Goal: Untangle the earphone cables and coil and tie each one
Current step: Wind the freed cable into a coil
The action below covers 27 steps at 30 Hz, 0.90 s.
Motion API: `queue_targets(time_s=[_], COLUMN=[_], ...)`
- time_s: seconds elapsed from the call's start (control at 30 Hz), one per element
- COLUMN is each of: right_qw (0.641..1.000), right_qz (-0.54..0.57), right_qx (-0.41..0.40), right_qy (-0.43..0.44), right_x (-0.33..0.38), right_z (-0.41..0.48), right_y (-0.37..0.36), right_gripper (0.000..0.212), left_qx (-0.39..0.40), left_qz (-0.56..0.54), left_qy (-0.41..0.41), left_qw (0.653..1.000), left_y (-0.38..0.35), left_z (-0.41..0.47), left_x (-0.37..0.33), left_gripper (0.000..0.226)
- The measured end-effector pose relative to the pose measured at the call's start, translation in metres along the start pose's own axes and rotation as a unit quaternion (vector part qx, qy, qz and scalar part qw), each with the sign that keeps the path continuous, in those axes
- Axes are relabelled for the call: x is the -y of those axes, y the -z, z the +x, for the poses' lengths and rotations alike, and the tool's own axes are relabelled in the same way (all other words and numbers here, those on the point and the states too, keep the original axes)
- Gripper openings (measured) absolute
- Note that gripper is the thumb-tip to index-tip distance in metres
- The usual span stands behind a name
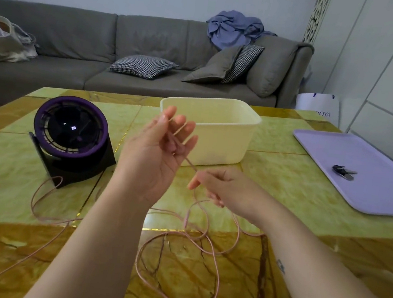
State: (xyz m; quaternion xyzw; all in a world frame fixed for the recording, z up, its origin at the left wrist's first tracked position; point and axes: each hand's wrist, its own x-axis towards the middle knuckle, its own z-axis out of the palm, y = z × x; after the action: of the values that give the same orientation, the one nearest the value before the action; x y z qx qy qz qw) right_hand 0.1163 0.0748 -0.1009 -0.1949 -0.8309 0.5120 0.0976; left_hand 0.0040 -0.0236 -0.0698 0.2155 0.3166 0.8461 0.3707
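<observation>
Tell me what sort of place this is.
Most likely a home living room: a long grey sofa with checked cushions and crumpled clothes on its back stands behind a marble-patterned table.

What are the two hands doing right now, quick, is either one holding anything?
Left hand: raised, holding the pink earphone cable.
Right hand: pinching the same cable lower down, above the table.

Purple fan (70,129), cream tub (219,137), lilac tray (372,192) with keys (343,172), grey sofa (80,33)
</observation>
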Motion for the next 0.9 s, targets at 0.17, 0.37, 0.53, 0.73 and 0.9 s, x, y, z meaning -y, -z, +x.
queue_targets(time_s=[0.17,0.37,0.53,0.73,0.9], right_qw=[0.977,0.98,0.976,0.961,0.982], right_qz=[-0.196,-0.143,-0.048,0.181,0.115], right_qx=[0.08,-0.046,-0.154,-0.187,-0.139], right_qy=[0.01,0.131,0.147,0.094,0.063], right_x=[0.032,0.051,0.038,0.012,0.0], right_z=[-0.017,-0.029,-0.023,-0.009,0.004], right_y=[0.004,0.023,0.038,0.029,0.002], right_gripper=[0.024,0.02,0.026,0.036,0.032], left_qx=[-0.062,0.079,0.153,0.267,0.147], left_qz=[0.172,0.401,0.333,0.13,0.004], left_qy=[-0.018,0.076,0.158,0.21,0.085], left_qw=[0.983,0.909,0.917,0.931,0.985], left_y=[0.021,0.02,0.008,-0.007,-0.011], left_z=[0.005,-0.005,-0.016,-0.022,-0.013], left_x=[0.006,0.021,0.023,0.014,0.012], left_gripper=[0.026,0.031,0.038,0.036,0.029])
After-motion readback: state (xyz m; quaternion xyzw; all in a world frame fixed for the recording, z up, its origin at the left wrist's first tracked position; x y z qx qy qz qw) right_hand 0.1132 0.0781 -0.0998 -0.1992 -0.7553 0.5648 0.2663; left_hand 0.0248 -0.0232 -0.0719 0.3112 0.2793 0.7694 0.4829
